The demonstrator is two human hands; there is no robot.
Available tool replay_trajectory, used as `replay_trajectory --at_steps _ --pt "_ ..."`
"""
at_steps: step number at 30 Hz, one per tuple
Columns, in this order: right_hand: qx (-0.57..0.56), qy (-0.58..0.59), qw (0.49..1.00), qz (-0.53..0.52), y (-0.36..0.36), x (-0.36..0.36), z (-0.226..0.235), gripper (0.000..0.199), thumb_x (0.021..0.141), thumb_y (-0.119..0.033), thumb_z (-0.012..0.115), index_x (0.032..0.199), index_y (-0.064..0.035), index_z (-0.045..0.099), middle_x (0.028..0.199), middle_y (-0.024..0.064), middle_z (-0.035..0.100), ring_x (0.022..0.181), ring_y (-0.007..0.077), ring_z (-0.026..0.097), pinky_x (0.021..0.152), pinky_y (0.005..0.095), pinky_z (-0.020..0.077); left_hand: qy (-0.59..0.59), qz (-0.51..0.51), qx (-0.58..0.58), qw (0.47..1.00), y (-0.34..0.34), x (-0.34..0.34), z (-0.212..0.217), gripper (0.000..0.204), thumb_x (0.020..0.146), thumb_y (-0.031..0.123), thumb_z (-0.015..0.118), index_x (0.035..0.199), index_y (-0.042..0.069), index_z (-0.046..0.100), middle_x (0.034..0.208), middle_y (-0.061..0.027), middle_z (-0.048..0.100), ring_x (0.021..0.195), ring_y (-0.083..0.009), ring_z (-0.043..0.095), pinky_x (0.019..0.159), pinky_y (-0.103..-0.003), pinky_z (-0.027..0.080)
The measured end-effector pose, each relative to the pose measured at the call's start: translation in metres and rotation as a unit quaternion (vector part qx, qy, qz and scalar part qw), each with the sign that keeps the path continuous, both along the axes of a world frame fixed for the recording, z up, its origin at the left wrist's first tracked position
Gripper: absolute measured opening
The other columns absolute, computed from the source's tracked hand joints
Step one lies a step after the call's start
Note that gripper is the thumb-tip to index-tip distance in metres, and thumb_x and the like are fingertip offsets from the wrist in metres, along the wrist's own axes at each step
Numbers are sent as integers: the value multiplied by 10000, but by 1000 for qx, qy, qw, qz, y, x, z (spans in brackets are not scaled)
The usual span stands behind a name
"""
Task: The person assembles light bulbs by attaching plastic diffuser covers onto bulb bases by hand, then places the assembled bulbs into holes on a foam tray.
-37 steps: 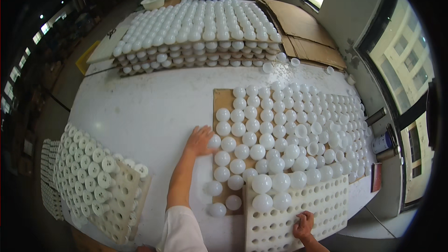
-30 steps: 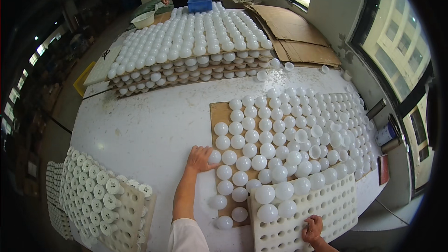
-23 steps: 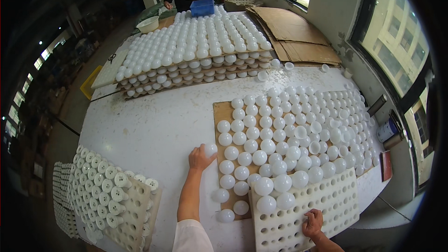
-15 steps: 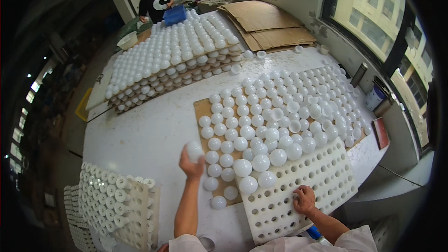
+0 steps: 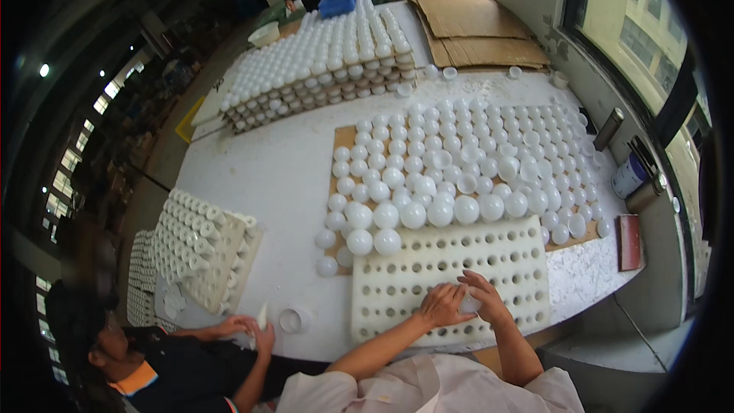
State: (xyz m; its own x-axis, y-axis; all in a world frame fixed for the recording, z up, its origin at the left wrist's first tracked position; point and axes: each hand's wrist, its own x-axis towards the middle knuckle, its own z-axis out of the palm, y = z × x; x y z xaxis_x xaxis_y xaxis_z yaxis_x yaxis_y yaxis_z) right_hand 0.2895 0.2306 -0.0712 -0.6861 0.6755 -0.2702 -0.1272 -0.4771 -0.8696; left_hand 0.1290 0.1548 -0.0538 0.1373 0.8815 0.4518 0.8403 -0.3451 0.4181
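My left hand (image 5: 446,305) and my right hand (image 5: 487,300) are close together above a thick white board (image 5: 380,312) with rows of round holes. Both have curled fingers around a pale, rounded thing (image 5: 469,304), mostly hidden by them; its kind cannot be made out. Along the board's far edge rest several glossy white bulb covers (image 5: 388,241). Beyond them, many more such covers stand in rows on a brown sheet (image 5: 342,138), some with their hollow side up.
Stacked layers of white domes (image 5: 321,61) stand at the far left, flat cardboard (image 5: 474,19) behind. Left, a tilted board of white bulb bases (image 5: 187,229) lies near a co-worker's hands (image 5: 248,327). A flask (image 5: 609,126) and a red box (image 5: 628,242) line the right edge.
My left hand has moved right and nearer, from beside the brown sheet to my right hand. My view has shifted, and a co-worker now shows at the lower left.
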Motion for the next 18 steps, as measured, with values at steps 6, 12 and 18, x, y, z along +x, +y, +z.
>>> replay_trajectory --at_steps 6,12,18 --pt "-28 -26 999 -28 16 37 -6 549 821 -144 609 1327 -18 439 1270 128 509 1140 235 502 972 360 422 -52 7 -59 997 23 44 -10 699 616 478 772 1052 -21 549 938 -121 622 847 -270 601 771 -373 472" --pt "19 -73 994 -84 27 53 -16 449 808 -96 631 1239 -30 525 1105 75 593 995 172 558 844 284 464 -54 23 43 997 14 52 6 690 611 354 811 1139 -11 559 1091 -162 629 1002 -285 613 859 -366 474" --pt "261 -273 915 -139 23 57 8 359 801 -82 606 1141 27 563 1025 85 639 959 162 572 917 306 413 -147 317 126 928 -45 -65 18 400 710 42 689 1097 -7 602 1154 -190 614 1007 -311 603 832 -371 483"
